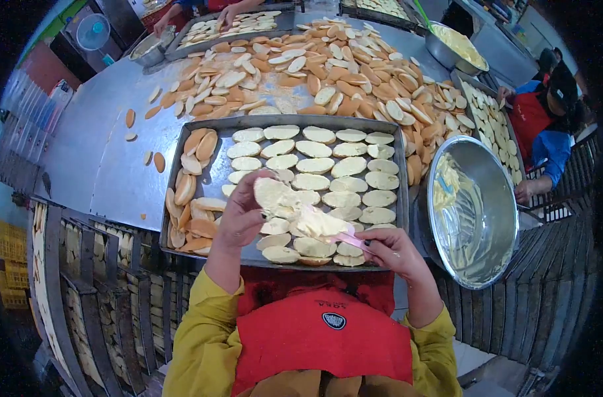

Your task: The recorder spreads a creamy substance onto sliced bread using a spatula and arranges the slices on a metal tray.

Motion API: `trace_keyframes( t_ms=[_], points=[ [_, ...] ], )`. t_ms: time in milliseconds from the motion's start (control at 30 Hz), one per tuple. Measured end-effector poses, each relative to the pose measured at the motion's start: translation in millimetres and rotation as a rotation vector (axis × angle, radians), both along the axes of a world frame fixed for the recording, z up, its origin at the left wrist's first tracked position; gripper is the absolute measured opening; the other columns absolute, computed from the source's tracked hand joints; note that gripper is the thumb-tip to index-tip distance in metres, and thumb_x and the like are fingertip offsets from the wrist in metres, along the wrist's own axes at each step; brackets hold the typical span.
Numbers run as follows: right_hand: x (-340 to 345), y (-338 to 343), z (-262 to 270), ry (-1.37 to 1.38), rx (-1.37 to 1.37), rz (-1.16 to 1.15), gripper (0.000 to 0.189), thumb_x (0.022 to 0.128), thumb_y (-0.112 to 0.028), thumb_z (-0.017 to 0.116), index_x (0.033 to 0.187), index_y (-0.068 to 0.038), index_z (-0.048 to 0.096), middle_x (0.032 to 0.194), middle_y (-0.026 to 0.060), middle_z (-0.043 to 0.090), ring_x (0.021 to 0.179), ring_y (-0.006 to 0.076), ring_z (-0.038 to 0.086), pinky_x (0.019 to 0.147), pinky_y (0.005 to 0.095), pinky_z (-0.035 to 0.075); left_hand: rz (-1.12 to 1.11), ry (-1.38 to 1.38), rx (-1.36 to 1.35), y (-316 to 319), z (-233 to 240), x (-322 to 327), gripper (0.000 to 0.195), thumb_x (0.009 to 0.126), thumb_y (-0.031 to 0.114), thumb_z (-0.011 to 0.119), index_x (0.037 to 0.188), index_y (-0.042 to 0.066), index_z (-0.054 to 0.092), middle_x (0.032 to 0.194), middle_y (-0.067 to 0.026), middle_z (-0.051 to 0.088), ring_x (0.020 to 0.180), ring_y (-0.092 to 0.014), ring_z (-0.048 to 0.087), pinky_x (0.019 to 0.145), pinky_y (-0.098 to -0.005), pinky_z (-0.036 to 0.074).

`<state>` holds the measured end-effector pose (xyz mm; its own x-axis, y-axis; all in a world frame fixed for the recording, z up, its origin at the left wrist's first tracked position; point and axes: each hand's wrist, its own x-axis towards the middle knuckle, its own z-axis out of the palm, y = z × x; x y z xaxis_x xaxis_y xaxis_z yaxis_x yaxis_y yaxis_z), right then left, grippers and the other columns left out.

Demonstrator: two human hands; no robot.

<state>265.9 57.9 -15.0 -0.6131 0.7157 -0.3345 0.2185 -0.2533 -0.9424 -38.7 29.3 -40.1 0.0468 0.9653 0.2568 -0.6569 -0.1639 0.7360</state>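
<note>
Between the thumb and fingers of my left hand [242, 216] is an oval bread slice [271, 194], its pale face turned up. My right hand [393, 250] grips a pink spatula [350, 239] loaded with a lump of pale yellow cream [318, 223]. The cream reaches the slice's near right edge. Below both hands lies a metal baking tray [214, 171], with rows of cream-coated slices [313, 165] across its middle and right. Uncoated bread slices [184, 191] are piled along its left side. My hands hide part of the rows.
A steel bowl [490, 238] smeared with cream stands right of the tray. Beyond it spreads a heap of bread slices [351, 74] on the metal table [103, 119]. A co-worker [534, 119] stands at right; another person's hands [227, 15] are at the far tray. Racks [108, 278] flank me.
</note>
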Motion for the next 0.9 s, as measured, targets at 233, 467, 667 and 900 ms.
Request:
trace_keyframes(
  t_ms=[233, 467, 667, 900],
  points=[
    [-4.2, 0.1, 13.9, 0.078, -0.041, -0.119, 0.029, 0.081, 0.000, 0.048, 0.107, 0.003, 0.060, 0.071, 0.0041, 0.061, 0.050, 0.0029, 0.044, 0.045, 0.0162, 0.033, -0.050, 0.074, -0.021, -4.1, -2.6, -10.5, 0.064, 0.065, -0.001, 0.066, 0.125, 0.006, 0.044, 0.121, -0.0065, 0.050, 0.113, -0.020, 0.049, 0.096, -0.0348, 0.041],
    [-2.9, 2.2, 6.1, -0.016, 0.040, -0.109, 0.029, 0.083, 0.000, 0.047, 0.109, -0.001, 0.061, 0.074, 0.0015, 0.060, 0.061, 0.0059, 0.050, 0.055, 0.0191, 0.041, -0.026, -0.008, -0.045, -4.8, 5.0, -12.7, 0.063, 0.067, 0.000, 0.067, 0.126, 0.006, 0.044, 0.121, -0.0073, 0.050, 0.112, -0.019, 0.050, 0.094, -0.0331, 0.042],
    [-14.3, 3.5, -9.0, -0.016, 0.213, -0.002, 0.028, 0.085, 0.000, 0.046, 0.109, 0.000, 0.060, 0.072, 0.0022, 0.061, 0.054, 0.0026, 0.044, 0.048, 0.0164, 0.033, -0.092, 0.050, -0.029, -3.4, 5.2, -11.8, 0.064, 0.068, 0.000, 0.069, 0.126, 0.006, 0.044, 0.122, -0.0066, 0.050, 0.113, -0.020, 0.050, 0.095, -0.0353, 0.042],
    [-14.5, -2.6, 2.4, 0.118, -0.053, -0.082, 0.029, 0.084, 0.001, 0.046, 0.109, 0.001, 0.061, 0.069, 0.0025, 0.060, 0.054, 0.0036, 0.045, 0.048, 0.0169, 0.034, 0.013, 0.019, -0.038, -7.6, 5.4, -19.6, 0.068, 0.068, 0.003, 0.071, 0.129, 0.006, 0.041, 0.122, -0.0067, 0.051, 0.114, -0.020, 0.050, 0.095, -0.0353, 0.043]
  ],
)
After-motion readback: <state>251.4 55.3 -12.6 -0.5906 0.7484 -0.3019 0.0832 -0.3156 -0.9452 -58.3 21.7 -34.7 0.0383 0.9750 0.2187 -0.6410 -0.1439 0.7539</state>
